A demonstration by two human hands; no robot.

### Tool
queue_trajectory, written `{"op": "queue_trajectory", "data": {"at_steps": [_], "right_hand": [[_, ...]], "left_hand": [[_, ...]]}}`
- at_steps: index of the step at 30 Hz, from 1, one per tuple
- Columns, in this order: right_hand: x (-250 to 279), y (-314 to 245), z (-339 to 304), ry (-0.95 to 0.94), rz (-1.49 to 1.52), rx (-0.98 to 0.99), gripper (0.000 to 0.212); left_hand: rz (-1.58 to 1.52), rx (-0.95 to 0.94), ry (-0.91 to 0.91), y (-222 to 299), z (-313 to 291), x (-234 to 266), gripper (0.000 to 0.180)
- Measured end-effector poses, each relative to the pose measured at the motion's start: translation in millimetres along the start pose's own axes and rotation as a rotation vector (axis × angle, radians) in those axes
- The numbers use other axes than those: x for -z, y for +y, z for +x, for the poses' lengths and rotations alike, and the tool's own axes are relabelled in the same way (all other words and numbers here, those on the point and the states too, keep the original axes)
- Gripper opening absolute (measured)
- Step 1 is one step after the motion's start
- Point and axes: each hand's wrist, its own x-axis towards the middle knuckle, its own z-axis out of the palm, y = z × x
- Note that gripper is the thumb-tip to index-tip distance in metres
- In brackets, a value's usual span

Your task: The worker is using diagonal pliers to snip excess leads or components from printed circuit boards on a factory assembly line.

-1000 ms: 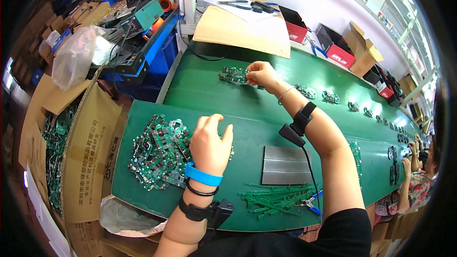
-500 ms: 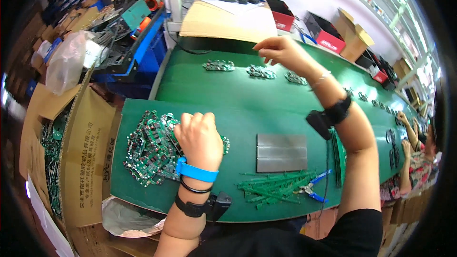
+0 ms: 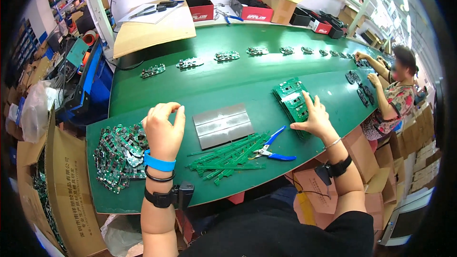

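My left hand [image 3: 164, 131] is raised over the right edge of a heap of small green circuit boards [image 3: 116, 157]. Its fingers are curled, and whatever lies inside them is hidden. Fingers spread, my right hand [image 3: 316, 119] reaches over the near right side of a stack of green circuit board panels [image 3: 290, 96], its thumb and fingertips at the stack's edge. Between the hands lies a grey metal plate [image 3: 223, 126] with grooves. In front of it are a pile of thin green board strips [image 3: 223, 159] and blue-handled cutting pliers [image 3: 273, 150], their handles apart.
A row of small circuit boards [image 3: 226, 56] runs along the far green bench. Behind stand red-and-black boxes [image 3: 199, 8], a cardboard box [image 3: 281, 2] and a cardboard sheet [image 3: 157, 31] bearing tools. At right a co-worker [image 3: 397, 93] handles black parts. A large carton [image 3: 71, 185] stands at left.
The view has swung right. My right hand has come from above the far row of boards to the panel stack and spread its fingers. My left hand stays by the heap.
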Motion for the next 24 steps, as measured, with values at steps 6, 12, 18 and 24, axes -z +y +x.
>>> {"op": "queue_trajectory", "data": {"at_steps": [6, 12, 18, 24], "right_hand": [[3.8, 5.2, 0.8, 0.072, 0.268, -0.111, 0.107], [32.2, -83.3, -37.4, 0.136, 0.716, 0.385, 0.109], [43.5, -86.5, -42.4, -0.121, 0.728, 0.736, 0.104], [2.8, -38.0, -38.9, -0.26, 0.407, 0.72, 0.108]], "left_hand": [[-0.527, 0.164, -0.315, 30.8, -13.7, -1.9, 0.011], [-1.5, 0.737, -0.639, 75.9, -50.1, -24.2, 0.062], [-1.675, 0.765, -0.28, 68.5, -60.3, -21.1, 0.036], [-1.914, 0.979, -0.368, 16.2, -73.3, 16.5, 0.054]]}}
